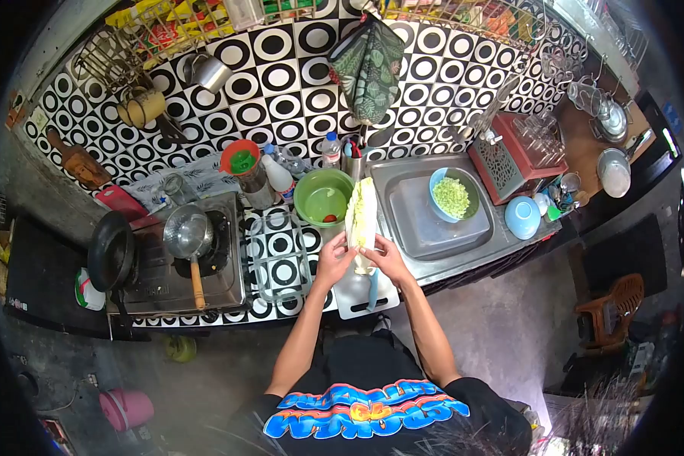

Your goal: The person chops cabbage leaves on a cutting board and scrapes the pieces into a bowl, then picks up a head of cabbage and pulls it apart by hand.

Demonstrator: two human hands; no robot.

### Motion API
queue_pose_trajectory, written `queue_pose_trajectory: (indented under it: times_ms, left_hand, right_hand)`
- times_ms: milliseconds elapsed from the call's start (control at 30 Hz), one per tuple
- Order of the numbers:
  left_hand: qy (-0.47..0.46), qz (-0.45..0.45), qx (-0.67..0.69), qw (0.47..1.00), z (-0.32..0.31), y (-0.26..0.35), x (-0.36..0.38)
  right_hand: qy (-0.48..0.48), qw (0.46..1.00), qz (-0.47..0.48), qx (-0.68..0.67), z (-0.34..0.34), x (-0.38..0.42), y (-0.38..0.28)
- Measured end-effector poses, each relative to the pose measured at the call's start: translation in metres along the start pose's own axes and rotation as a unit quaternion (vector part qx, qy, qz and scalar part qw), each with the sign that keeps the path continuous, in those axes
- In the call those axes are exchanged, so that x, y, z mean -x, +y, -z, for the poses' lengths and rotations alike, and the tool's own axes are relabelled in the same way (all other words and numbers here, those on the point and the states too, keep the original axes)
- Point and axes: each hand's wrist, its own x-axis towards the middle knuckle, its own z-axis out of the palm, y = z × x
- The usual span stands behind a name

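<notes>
My left hand [335, 259] and my right hand [384, 258] both grip the lower part of a long, pale napa cabbage piece [363, 213], one on each side. Its yellow-green, ruffled end points away from me. Under my hands lies a white cutting board [353, 305], partly covered by them. A knife with a light blue handle [373, 290] rests on the board, its blade hidden. Just left of the cabbage stands a green basin [311, 196] with a small red item in it. To the right, a light blue bowl [436, 182] holds chopped pale green vegetable [452, 199].
The bowl stands on an upturned grey tub [433, 237] in the steel sink [479, 242]. A gas stove [159, 277] at left carries a saucepan [188, 232] and a black frying pan [112, 251]. Bottles [279, 176] and a red dish rack [509, 163] stand along the counter.
</notes>
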Motion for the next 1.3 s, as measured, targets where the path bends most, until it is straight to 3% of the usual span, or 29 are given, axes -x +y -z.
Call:
queue_pose_trajectory:
  times_ms: [100, 167, 300, 467, 667, 800, 1000, 1200, 1300]
  left_hand:
    - [0.055, -0.025, -0.067, 0.996, -0.014, -0.006, 0.001]
    - [0.093, -0.037, -0.136, 0.986, -0.025, 0.001, 0.004]
    - [0.139, -0.020, -0.142, 0.980, -0.035, -0.003, 0.002]
    - [0.146, -0.017, -0.153, 0.977, -0.042, 0.001, 0.001]
    - [0.147, 0.013, -0.134, 0.980, -0.045, 0.017, 0.001]
    - [0.156, 0.017, -0.147, 0.977, -0.043, 0.011, 0.003]
    - [0.158, -0.065, -0.225, 0.959, -0.042, -0.011, 0.003]
    - [0.189, 0.000, -0.243, 0.951, -0.046, -0.005, 0.006]
    - [0.181, -0.042, -0.205, 0.961, -0.038, -0.027, 0.002]
  right_hand:
    - [0.021, 0.995, 0.077, 0.064, 0.008, 0.004, 0.018]
    - [0.046, 0.996, 0.063, 0.052, 0.010, 0.005, 0.020]
    - [0.054, 0.994, 0.065, 0.065, 0.018, 0.008, 0.011]
    - [0.046, 0.996, 0.066, 0.044, 0.031, 0.005, 0.019]
    - [0.046, 0.999, 0.003, -0.007, 0.030, 0.004, 0.011]
    - [0.053, 0.998, 0.024, 0.001, 0.030, 0.002, 0.016]
    - [0.057, 0.996, 0.058, -0.027, 0.028, -0.002, 0.032]
    - [0.080, 0.994, 0.056, -0.050, 0.023, 0.001, 0.033]
    - [0.098, 0.991, 0.081, -0.030, 0.026, -0.008, 0.047]
